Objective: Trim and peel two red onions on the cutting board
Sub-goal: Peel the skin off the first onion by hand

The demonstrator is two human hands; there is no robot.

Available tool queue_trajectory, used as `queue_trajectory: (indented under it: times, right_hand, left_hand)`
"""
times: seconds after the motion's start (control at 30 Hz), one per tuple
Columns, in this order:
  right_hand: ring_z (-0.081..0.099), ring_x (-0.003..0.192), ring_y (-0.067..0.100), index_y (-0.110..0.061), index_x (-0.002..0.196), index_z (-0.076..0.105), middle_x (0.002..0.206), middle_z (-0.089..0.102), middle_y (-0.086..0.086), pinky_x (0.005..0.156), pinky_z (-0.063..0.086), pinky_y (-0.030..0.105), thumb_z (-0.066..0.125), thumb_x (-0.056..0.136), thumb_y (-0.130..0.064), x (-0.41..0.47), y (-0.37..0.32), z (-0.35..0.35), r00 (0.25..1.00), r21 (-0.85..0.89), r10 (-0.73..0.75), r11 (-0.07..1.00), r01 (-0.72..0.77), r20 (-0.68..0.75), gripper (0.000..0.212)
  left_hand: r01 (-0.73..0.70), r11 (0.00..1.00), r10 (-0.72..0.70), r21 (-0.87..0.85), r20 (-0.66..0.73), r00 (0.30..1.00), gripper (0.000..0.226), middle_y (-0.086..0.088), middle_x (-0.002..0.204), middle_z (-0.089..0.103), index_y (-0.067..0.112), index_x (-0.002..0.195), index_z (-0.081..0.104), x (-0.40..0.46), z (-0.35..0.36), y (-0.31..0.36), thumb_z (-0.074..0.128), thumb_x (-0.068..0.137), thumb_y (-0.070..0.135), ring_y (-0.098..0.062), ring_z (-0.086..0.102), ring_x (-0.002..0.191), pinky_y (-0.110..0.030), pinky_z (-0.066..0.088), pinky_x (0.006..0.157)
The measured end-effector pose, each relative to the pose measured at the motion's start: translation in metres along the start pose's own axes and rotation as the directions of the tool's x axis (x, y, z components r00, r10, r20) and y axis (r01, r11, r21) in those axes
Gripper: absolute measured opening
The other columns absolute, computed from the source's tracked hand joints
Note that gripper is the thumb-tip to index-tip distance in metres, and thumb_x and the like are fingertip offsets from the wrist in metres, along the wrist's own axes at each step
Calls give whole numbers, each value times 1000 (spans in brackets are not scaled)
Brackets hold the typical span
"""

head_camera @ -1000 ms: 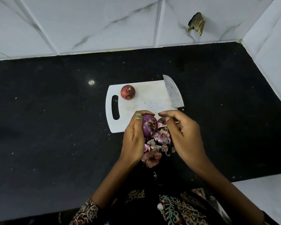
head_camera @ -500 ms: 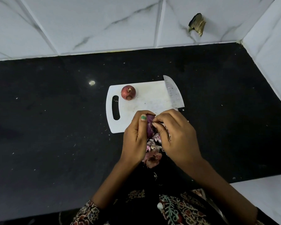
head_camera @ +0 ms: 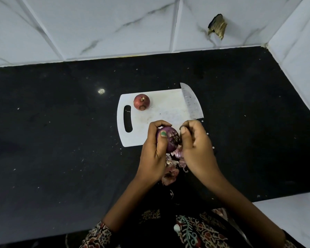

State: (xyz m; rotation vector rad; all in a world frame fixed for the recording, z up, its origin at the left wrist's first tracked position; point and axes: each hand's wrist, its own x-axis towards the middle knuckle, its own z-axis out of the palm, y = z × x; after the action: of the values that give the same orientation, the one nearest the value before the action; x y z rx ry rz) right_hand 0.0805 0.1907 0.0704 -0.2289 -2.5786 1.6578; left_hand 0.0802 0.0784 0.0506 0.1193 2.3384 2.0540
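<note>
My left hand [head_camera: 154, 154] grips a partly peeled purple onion [head_camera: 170, 139] just above the near edge of the white cutting board [head_camera: 161, 113]; its cut end faces up. My right hand [head_camera: 197, 149] is right beside it, thumb and curled fingers pinching at a bit of skin on the onion's right edge. A second red onion [head_camera: 141, 102], with its skin on, sits at the board's far left. A knife [head_camera: 191, 102] lies along the board's right edge, blade pointing away.
A heap of pink onion skins [head_camera: 171, 170] lies on the black countertop [head_camera: 61, 140] between my wrists. White tiled walls stand behind and to the right. A dry brown scrap [head_camera: 217, 25] sticks to the back wall.
My right hand went onto the onion's top and has now drawn back a little to the right, uncovering the cut end. My left hand has turned the onion slightly.
</note>
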Motion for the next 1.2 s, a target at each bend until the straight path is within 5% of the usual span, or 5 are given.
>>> queue_trajectory:
  times: [0.17, 0.4, 0.77, 1.0, 1.2]
  right_hand:
    - [55, 66, 4, -12, 90, 63, 71, 59, -13, 61, 44, 20, 48, 98, -24, -1, -3, -13, 992, 83, -118, 990, 114, 49, 21]
    - [62, 79, 10, -4, 97, 72, 87, 67, 5, 72, 51, 24, 59, 90, -12, 0, -3, -18, 853, -236, -508, 820, 521, 120, 17]
    - [64, 64, 20, -4, 84, 71, 74, 66, 6, 56, 54, 34, 54, 94, -14, 3, 9, -21, 707, -556, -658, 498, 666, 258, 22]
    - [55, 57, 11, -5, 72, 66, 68, 62, 2, 52, 47, 25, 60, 79, -12, 1, 1, -10, 846, -362, -533, 787, 500, 9, 12]
    - [60, 61, 8, -10, 77, 67, 68, 65, -5, 57, 49, 16, 67, 75, -3, -7, -8, -5, 990, 10, -135, 991, 135, -49, 8]
  left_hand:
    - [35, 999, -35, -39, 0, 999, 36, 7, 100, 59, 18, 114, 50, 0, 1, 0, 28, 99, 41, -18, 61, 95, -45, 50, 88]
    - [72, 997, -72, 20, -1, 997, 36, -1, 86, 63, 22, 105, 54, 2, -6, 1, 27, 95, 44, -28, 62, 78, -45, 51, 72]
    - [9, 944, -34, 331, 69, 997, 31, 10, 69, 62, 29, 95, 52, 4, -12, 2, 23, 92, 42, -7, 58, 65, -21, 43, 57]
    - [-52, 954, 29, 296, 80, 996, 28, 9, 85, 65, 29, 102, 50, 4, -10, 0, 28, 95, 45, -11, 62, 77, -35, 50, 67]
    - [-20, 981, 9, 192, 54, 999, 34, 11, 93, 65, 28, 109, 50, 2, -8, -3, 29, 94, 50, -12, 64, 83, -31, 53, 69]
